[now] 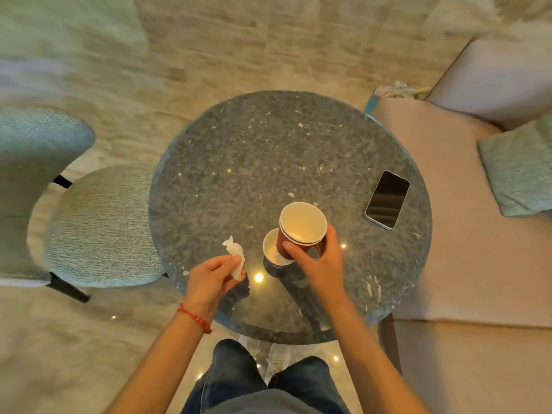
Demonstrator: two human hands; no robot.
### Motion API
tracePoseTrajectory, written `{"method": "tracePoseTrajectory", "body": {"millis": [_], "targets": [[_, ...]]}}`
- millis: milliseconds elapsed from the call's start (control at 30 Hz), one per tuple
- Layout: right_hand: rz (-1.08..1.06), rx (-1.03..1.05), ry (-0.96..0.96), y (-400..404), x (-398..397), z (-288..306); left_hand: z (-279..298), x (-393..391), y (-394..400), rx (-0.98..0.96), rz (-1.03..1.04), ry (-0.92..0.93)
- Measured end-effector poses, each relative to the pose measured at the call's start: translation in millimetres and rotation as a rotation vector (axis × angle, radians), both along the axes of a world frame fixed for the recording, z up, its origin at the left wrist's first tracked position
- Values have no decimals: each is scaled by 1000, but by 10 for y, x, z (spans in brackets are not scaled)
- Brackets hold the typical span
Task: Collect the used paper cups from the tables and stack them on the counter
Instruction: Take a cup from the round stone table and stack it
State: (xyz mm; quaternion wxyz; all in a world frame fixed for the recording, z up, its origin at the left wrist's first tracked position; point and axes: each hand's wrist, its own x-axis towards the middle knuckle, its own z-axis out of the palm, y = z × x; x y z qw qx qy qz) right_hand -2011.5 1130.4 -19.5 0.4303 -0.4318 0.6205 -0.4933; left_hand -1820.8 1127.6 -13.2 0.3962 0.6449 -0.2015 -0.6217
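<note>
Left of the round granite table (268, 150) stands a teal upholstered chair (74, 204), its seat tucked close to the table's left edge. Your left hand (209, 279) hovers over the table's near-left edge, a red bracelet (195, 318) on its wrist, fingers curled round a crumpled white napkin (236, 256) that sticks up past your fingertips. Just right of that, near the table's front centre, a single paper cup (273, 249) stands upright on the granite, open mouth up. Your right hand (319, 258) grips a stack of red paper cups (301, 228) by the side wall, thumb on the near side and fingers wrapped round the far side; at least two nested rims show at the top. The stack is held tilted over the standing cup, its base at or just inside that cup's mouth; you cannot tell whether they touch. Further right on the table, near its right edge, a dark phone (387, 199) lies flat, screen up. Beyond the table's right edge runs a beige sofa (448, 234) with a teal cushion (519, 168) on it.
</note>
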Motion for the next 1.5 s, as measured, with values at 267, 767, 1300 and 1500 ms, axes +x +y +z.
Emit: {"method": "tracePoseTrajectory", "body": {"millis": [267, 767, 1300, 1500], "targets": [[84, 77, 81, -110, 81, -219, -12, 35, -75, 33, 33, -3], [133, 187, 109, -12, 237, -538, -90, 209, -99, 64, 96, 67], [138, 82, 46, -49, 384, -187, 15, 476, -110, 11, 150, 108], [289, 77, 22, -104, 392, -129, 67, 504, 59, -61, 278, 75]]}}
